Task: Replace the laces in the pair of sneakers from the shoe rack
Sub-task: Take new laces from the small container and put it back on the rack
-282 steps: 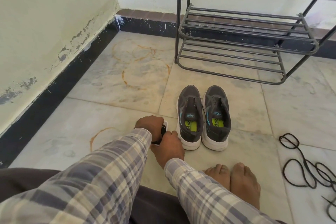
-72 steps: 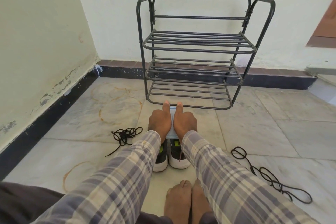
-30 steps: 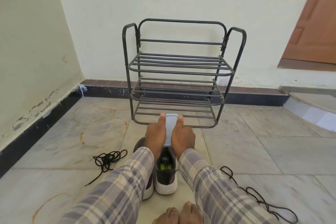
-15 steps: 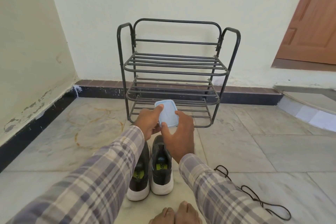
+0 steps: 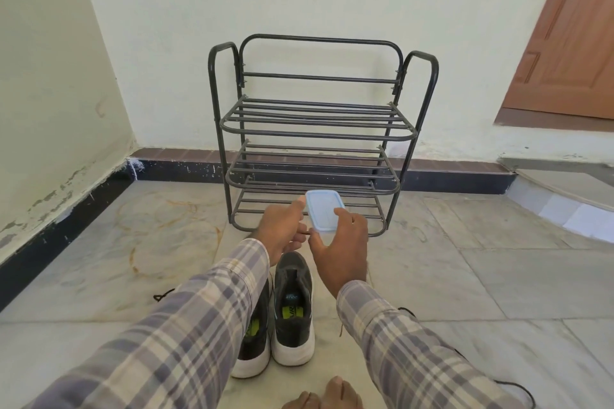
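Observation:
A pair of grey sneakers with white soles stands on the floor with no laces in them: the right one (image 5: 294,305) is in plain view, the left one (image 5: 255,342) is partly hidden by my left sleeve. Above their toes I hold a small clear plastic box with a pale blue lid (image 5: 324,212). My left hand (image 5: 282,229) grips its left edge, thumb up along the side. My right hand (image 5: 342,249) holds its right and near edges, with a finger over the lid. The box's contents cannot be made out.
An empty black metal shoe rack (image 5: 312,136) stands against the back wall, just beyond my hands. A black lace (image 5: 511,385) trails on the floor at the right, another black lace end (image 5: 162,295) peeks out left of my sleeve. My bare feet (image 5: 325,395) are at the bottom edge.
The box, held upright on edge between both hands a second ago, has been tipped so its lid faces up. My hands have lifted slightly above the sneakers.

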The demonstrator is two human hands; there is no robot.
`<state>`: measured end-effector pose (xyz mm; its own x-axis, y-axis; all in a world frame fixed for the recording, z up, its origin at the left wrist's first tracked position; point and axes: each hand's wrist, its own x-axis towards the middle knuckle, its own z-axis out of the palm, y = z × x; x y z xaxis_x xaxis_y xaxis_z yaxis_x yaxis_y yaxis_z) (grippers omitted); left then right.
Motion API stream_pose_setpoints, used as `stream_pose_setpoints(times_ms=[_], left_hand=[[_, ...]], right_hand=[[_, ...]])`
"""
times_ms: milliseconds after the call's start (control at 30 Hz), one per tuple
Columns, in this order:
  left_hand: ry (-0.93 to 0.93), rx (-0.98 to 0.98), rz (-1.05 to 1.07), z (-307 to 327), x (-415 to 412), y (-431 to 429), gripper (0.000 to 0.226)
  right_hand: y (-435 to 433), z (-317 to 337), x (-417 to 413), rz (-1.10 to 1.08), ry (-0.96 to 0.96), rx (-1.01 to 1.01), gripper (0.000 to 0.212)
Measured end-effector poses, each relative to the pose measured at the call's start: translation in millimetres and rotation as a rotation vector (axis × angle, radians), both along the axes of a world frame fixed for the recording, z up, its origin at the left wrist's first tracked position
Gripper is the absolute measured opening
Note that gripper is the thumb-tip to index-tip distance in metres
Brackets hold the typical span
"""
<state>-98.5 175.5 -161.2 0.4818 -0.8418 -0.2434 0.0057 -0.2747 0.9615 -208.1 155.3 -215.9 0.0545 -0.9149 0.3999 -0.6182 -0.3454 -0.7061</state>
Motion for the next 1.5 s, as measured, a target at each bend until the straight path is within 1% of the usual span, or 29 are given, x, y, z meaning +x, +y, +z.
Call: stream_pose_setpoints(times_ms=[133, 200, 267, 333, 400, 567, 700, 867, 1000, 1067, 1167, 1333, 1500], left_hand=[[-0.238, -0.008, 0.0, -12, 6, -16, 0.039], [-0.443, -0.02, -0.053, -24, 14, -31, 0.042], [-0.67, 0.026, -0.131, -34, 20, -41, 0.042], [-0.771, 0.07, -0.196, -44, 24, -56, 0.036], [-0.795, 0.101, -0.235, -57, 28, -78, 0.03], [-0.84, 0.137, -0.266, -92, 54, -123, 0.032], [-0.863, 0.14, -0.254, -127, 69, -153, 0.034], [-0.884, 0.166, -0.262, -159, 80, -181, 0.035], [-0.891, 0.164, -0.267, -162, 85, -190, 0.036], [-0.889, 0.164, -0.267, -162, 88, -188, 0.035], [-0.878, 0.162, -0.262, -161, 94, -181, 0.033], [-0.867, 0.136, -0.273, -151, 99, -173, 0.033], [-0.868, 0.12, -0.279, -148, 99, -169, 0.032]], right_hand=[[-32, 1, -11, -0.057, 0.018, 0.016, 0.061], [-56, 4, -17, -0.088, 0.02, 0.06, 0.06], [-80, 8, -24, -0.118, 0.023, 0.091, 0.059], [-108, 7, -31, -0.133, 0.033, 0.105, 0.058], [-144, 2, -36, -0.158, 0.044, 0.134, 0.058], [-233, -12, -49, -0.228, 0.1, 0.168, 0.055], [-300, -15, -47, -0.226, 0.166, 0.164, 0.053], [-354, -18, -27, -0.193, 0.291, 0.127, 0.048], [-369, -24, -21, -0.232, 0.36, 0.116, 0.049], [-370, -27, -21, -0.243, 0.355, 0.119, 0.05], [-369, -26, -21, -0.239, 0.342, 0.156, 0.056], [-358, -24, -20, -0.205, 0.397, 0.231, 0.067], [-350, -19, -17, -0.206, 0.428, 0.229, 0.068]])
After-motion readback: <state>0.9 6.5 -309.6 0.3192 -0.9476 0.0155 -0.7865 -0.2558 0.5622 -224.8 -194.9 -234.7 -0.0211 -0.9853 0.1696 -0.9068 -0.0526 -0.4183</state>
